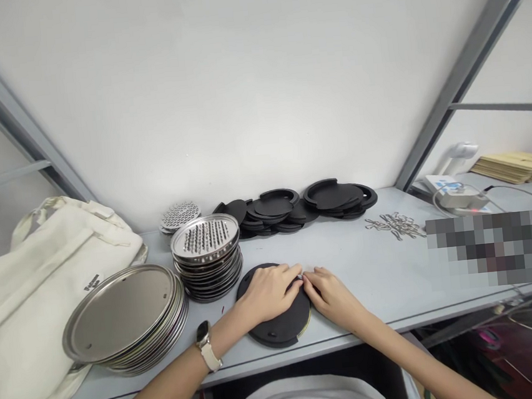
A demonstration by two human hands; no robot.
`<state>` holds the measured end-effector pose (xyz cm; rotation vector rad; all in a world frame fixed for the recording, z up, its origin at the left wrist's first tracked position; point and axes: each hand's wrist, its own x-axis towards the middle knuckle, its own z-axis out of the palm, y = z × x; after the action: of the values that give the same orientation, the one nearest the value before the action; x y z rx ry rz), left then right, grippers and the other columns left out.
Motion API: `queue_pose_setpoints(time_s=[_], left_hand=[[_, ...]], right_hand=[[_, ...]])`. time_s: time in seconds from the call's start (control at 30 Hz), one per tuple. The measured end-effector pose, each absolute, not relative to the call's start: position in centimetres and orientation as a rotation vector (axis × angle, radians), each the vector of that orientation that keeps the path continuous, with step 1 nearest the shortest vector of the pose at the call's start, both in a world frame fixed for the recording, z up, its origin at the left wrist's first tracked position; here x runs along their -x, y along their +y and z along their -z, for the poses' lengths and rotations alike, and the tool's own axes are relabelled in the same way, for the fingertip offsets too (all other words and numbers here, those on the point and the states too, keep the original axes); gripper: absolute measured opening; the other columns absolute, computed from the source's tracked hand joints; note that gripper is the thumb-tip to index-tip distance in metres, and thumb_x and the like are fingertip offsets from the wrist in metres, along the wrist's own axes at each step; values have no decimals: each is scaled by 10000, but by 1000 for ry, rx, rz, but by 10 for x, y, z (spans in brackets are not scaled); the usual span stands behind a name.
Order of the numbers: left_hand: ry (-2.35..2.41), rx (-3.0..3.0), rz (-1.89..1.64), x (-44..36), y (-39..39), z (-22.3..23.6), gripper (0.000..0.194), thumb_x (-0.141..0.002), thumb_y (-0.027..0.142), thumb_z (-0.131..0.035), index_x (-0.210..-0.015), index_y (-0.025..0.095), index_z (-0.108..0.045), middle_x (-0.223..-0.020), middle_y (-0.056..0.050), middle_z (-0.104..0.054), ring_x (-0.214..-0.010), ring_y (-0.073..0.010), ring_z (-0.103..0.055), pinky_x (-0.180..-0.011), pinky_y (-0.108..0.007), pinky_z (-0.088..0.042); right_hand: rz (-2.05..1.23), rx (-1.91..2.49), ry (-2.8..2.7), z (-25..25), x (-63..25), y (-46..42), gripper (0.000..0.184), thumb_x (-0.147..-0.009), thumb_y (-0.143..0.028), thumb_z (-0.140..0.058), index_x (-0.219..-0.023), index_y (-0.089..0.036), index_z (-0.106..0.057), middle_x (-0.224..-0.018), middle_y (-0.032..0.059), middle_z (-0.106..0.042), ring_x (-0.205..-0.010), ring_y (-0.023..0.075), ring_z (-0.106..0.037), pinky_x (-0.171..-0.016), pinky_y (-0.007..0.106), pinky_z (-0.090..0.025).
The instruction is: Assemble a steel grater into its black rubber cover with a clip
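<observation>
A black round plate (278, 329) lies flat near the table's front edge, with a thin yellowish rim showing under its right side. My left hand (271, 292) lies across its top, fingers curled and closed at its upper right edge. At the same spot my right hand (328, 294) is pinched shut, its fingertips against those of the left. Something small and shiny shows between the fingertips, too little of it to name. Left of the plate stands a stack of round metal graters (205, 238). Loose bent metal wire clips (396, 226) lie in a pile to the right.
Black round plates and rings (273, 204) are heaped along the back wall. At left, a stack of round metal trays (123, 310) stands beside a cream cloth bag (61, 269). A white device (458, 193) with cables sits at right, near a blurred-out patch.
</observation>
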<state>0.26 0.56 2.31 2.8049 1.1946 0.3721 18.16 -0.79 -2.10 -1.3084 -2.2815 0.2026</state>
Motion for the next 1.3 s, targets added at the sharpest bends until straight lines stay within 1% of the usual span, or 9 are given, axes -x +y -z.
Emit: queue_pose_setpoints(time_s=[0.4, 0.67, 0.83, 0.97, 1.13, 1.3], left_hand=[[1189, -2796, -382, -3, 6, -23, 222, -957, 315, -353, -1094, 231, -506, -897, -20, -635, -805, -187, -625, -676, -275, -426], [1187, -2785, -385, -3, 6, -22, 223, -954, 314, -349, -1086, 228, -507, -911, -22, -635, -827, -189, -625, -688, -284, -437], [1186, -2777, -381, -3, 7, -22, 234, -951, 313, -357, -1115, 230, -502, -936, -28, -635, -847, -189, -626, -707, -284, -442], [1191, -2774, -368, -3, 6, -22, 222, -951, 314, -355, -1081, 229, -514, -918, -29, -635, -846, -190, -627, -712, -281, -442], [1190, -2766, -361, -3, 6, -24, 223, -954, 310, -349, -1092, 227, -503, -931, -32, -635, -847, -186, -626, -726, -279, -443], [1194, -2737, -378, -2, 6, -24, 201, -954, 338, -361, -1043, 214, -492, -933, -25, -644, -858, -193, -634, -710, -280, -446]], right_hand=[[-207, 1321, -2296, 22, -182, -7, 306, -962, -166, -344, -695, -191, -492, -661, 34, -554, -702, 199, -495, -680, 309, -370], [-172, 1301, -2287, 23, -182, -7, 307, -956, -159, -351, -686, -192, -494, -643, 30, -541, -692, 197, -497, -657, 298, -371], [-159, 1297, -2273, 22, -182, -7, 305, -947, -155, -360, -678, -194, -498, -632, 28, -530, -686, 197, -494, -637, 294, -369], [-165, 1289, -2281, 21, -182, -7, 313, -949, -157, -355, -669, -198, -489, -630, 26, -534, -682, 195, -492, -643, 296, -369], [-157, 1295, -2296, 22, -182, -7, 304, -946, -151, -359, -671, -198, -481, -632, 26, -532, -682, 196, -487, -649, 301, -366], [-149, 1298, -2302, 21, -182, -7, 306, -944, -143, -359, -663, -198, -468, -624, 23, -518, -674, 192, -484, -640, 295, -363]])
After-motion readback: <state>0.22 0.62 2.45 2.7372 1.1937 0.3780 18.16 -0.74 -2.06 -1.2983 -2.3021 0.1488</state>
